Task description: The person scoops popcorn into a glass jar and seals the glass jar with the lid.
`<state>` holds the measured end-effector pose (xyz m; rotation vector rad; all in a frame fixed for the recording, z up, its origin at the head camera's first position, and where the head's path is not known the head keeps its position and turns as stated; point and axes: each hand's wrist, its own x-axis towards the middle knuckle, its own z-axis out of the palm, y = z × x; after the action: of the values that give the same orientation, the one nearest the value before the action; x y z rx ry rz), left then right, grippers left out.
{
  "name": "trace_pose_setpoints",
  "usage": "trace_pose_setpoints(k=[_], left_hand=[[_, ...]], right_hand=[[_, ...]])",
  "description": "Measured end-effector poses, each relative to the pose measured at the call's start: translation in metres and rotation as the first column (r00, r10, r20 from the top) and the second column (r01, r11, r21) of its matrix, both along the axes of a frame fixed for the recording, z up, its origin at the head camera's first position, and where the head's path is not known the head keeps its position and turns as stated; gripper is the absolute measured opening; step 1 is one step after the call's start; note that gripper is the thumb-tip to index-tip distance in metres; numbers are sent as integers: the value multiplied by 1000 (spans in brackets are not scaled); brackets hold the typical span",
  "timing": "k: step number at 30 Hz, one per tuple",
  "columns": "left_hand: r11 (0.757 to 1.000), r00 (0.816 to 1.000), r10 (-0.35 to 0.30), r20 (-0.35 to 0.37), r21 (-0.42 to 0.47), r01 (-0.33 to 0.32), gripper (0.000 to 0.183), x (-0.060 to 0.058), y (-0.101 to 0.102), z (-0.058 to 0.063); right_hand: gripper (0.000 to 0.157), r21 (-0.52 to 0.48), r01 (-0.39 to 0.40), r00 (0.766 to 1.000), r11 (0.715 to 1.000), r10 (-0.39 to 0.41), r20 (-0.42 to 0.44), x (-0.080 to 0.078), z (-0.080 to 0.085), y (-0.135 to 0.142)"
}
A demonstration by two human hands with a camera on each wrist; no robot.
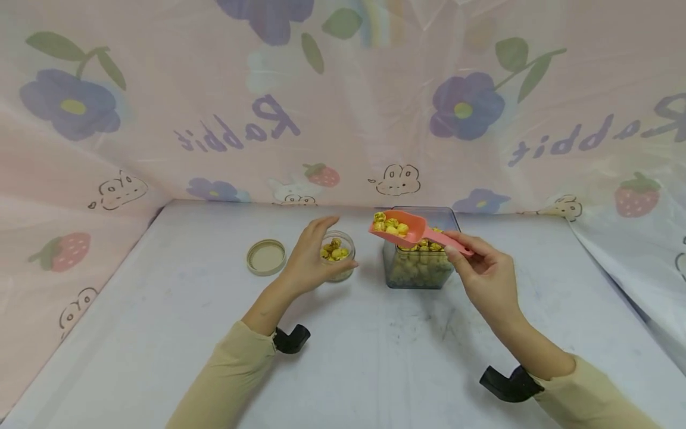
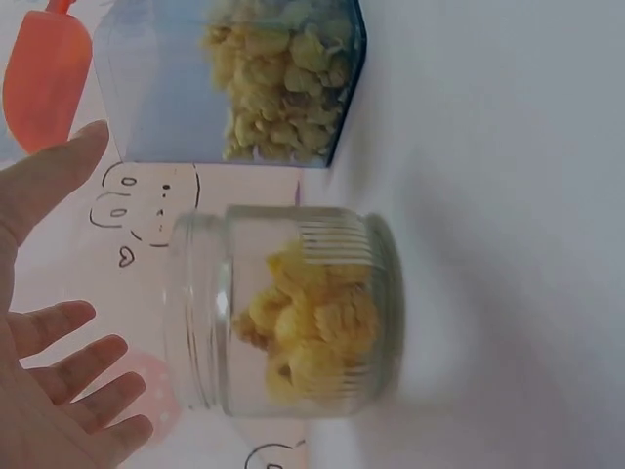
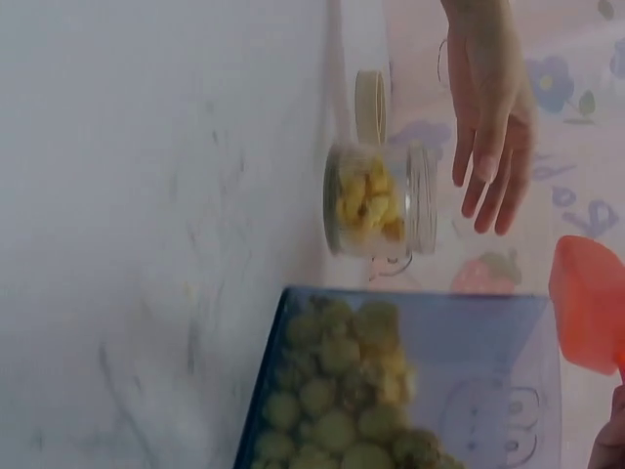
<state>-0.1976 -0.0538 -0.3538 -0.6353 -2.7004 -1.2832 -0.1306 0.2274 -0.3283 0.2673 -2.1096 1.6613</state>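
My right hand [image 1: 490,277] pinches the handle of a pink-red scoop [image 1: 420,229], which carries several pieces of yellow popcorn [image 1: 391,225]. The scoop is raised over a clear blue-grey square container [image 1: 393,277] partly filled with popcorn. To its left stands an open glass jar [image 2: 225,313] with popcorn in its lower part. Above the jar's rim my left hand [image 1: 311,256] hovers, thumb and fingers spread wide and holding nothing. In the left wrist view those fingers [image 2: 83,366] are apart from the glass.
A round cream lid [image 1: 266,257] lies on the white table surface [image 1: 343,357] left of the jar. Behind rises a pink printed curtain [image 1: 343,107] with flowers and rabbits. Each wrist wears a black bracket [image 1: 292,339].
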Motion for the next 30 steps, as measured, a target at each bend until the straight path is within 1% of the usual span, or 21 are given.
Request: trace_pose_setpoints(k=[3,7,12,17,21,24,30], left_hand=[[1000,1000,9,-1,-12,-9,87,0,-4,-3],[1000,1000,13,16,-10,-12,88,0,-9,-8],[1000,999,12,35,12,-12,89,0,-16,-14],[1000,1000,6,21,15,-7,88,-1,-21,-19],[1000,1000,5,31,10,-6,88,-2,-24,-22],[1000,999,8,51,12,-9,87,-3,-25,-24],[1000,998,0,63,27,-2,85,-7,-27,-31]], right_hand=[[28,13,2,1000,1000,-2,10,1,-3,-6],[29,29,8,1000,1000,-9,18,1,-7,-13],[31,8,15,1000,1000,-15,21,1,-13,-19],[30,-10,34,999,999,-34,23,3,-18,-25],[31,-22,21,1000,1000,-20,22,4,-23,-29],[31,-8,15,999,1000,-15,33,4,-27,-32],[31,22,23,999,1000,-23,29,5,-38,-38]])
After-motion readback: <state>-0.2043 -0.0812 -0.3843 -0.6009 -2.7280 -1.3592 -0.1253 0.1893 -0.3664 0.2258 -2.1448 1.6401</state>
